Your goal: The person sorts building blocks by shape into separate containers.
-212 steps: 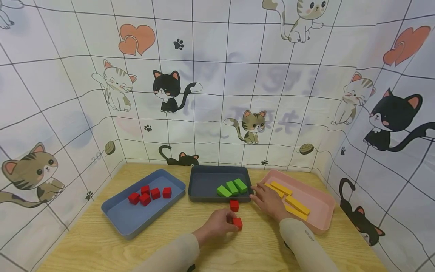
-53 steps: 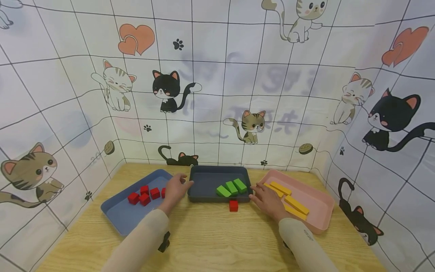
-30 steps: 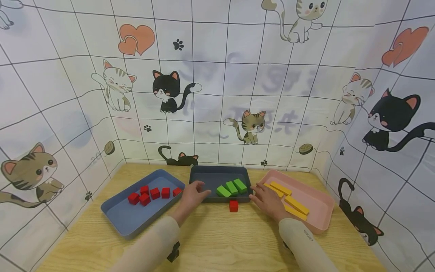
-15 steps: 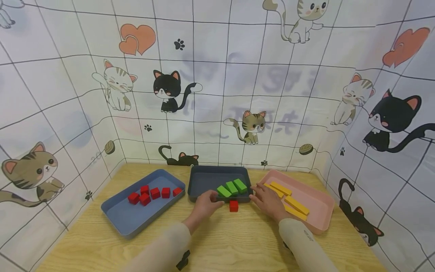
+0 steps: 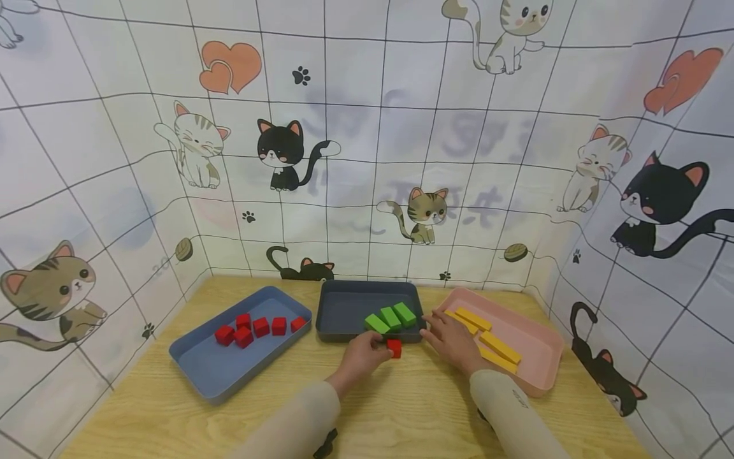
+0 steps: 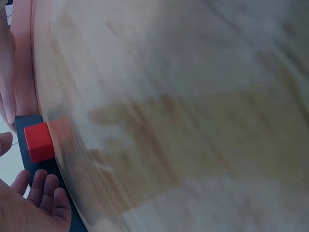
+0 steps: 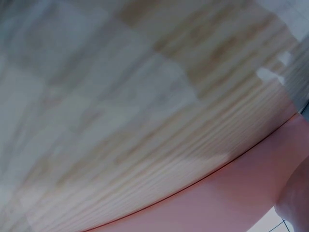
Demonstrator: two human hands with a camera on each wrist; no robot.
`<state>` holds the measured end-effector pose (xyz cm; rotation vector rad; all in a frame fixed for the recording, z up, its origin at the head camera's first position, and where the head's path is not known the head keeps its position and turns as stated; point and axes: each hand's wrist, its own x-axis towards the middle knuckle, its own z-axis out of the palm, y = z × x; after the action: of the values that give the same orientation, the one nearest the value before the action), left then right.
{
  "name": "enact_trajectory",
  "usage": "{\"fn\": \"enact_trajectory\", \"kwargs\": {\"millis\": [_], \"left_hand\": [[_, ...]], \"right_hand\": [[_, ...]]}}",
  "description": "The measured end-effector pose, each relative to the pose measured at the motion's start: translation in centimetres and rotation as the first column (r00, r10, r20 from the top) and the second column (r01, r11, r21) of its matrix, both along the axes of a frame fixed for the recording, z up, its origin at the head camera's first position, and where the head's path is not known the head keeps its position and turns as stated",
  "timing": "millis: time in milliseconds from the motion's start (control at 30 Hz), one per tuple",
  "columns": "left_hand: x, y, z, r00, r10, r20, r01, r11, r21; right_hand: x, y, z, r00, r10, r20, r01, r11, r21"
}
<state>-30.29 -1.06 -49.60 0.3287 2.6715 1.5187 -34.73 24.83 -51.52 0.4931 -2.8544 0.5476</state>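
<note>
A single red cube (image 5: 394, 349) sits on the table against the front wall of the dark grey tray (image 5: 338, 335). My left hand (image 5: 361, 358) is just left of this cube, thumb and fingers spread; the left wrist view shows a gap between the fingertips (image 6: 48, 180) and the red cube (image 6: 39, 142). My right hand (image 5: 453, 338) rests with extended fingers between the dark tray's right corner and the pink tray (image 5: 545, 357). Three green blocks (image 5: 391, 318) lie in the dark tray. Yellow bars (image 5: 501, 347) lie in the pink tray, partly hidden by my right hand.
At the left, a blue tray (image 5: 212, 376) holds several red cubes (image 5: 243, 336). All three trays stand on a wooden table (image 5: 413, 421) toward its back. A white wall covering (image 5: 355, 159) with printed cats surrounds the table.
One red cube nearer the front has gone from the table, and another now lies in the blue tray. My left hand has since swung right to the remaining cube. My right hand stays put.
</note>
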Motion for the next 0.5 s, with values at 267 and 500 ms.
{"fn": "enact_trajectory", "kwargs": {"millis": [267, 500], "left_hand": [[0.0, 0.7, -0.6, 1.000, -0.020, -0.006, 0.020, 0.998, -0.063], [0.9, 1.1, -0.2, 0.996, -0.085, -0.022, 0.083, 0.994, -0.068]], "right_hand": [[-0.1, -0.1, 0.0, 1.000, 0.003, -0.001, -0.003, 1.000, 0.001], [0.0, -0.1, 0.2, 0.999, 0.028, -0.034, -0.027, 0.999, 0.017]]}}
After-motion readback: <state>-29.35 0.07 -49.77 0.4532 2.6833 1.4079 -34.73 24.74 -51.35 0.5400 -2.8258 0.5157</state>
